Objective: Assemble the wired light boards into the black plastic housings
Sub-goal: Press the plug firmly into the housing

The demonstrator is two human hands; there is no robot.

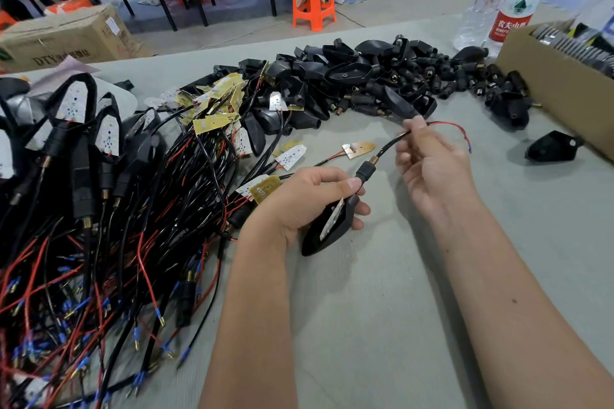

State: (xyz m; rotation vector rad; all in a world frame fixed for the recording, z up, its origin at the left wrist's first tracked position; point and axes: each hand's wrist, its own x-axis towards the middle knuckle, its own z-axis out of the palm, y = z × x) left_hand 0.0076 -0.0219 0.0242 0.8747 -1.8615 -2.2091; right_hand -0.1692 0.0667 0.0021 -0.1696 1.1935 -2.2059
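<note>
One black teardrop-shaped plastic housing (327, 226), white light board (331, 218) seated inside, is gripped by the left hand (307, 199) near centre, stem angled far-right so the lead can run out. Its black-sleeved red wire (442, 127) is pinched taut by the right hand (428, 163), probably to draw slack through. Empty black housings (365, 76) are heaped far; finished wired units (79, 149) lie left.

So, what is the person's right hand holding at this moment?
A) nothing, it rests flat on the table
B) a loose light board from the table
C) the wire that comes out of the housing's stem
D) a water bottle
C: the right hand pinches the black wire running out of the stem of the black housing that the left hand grips.
</note>
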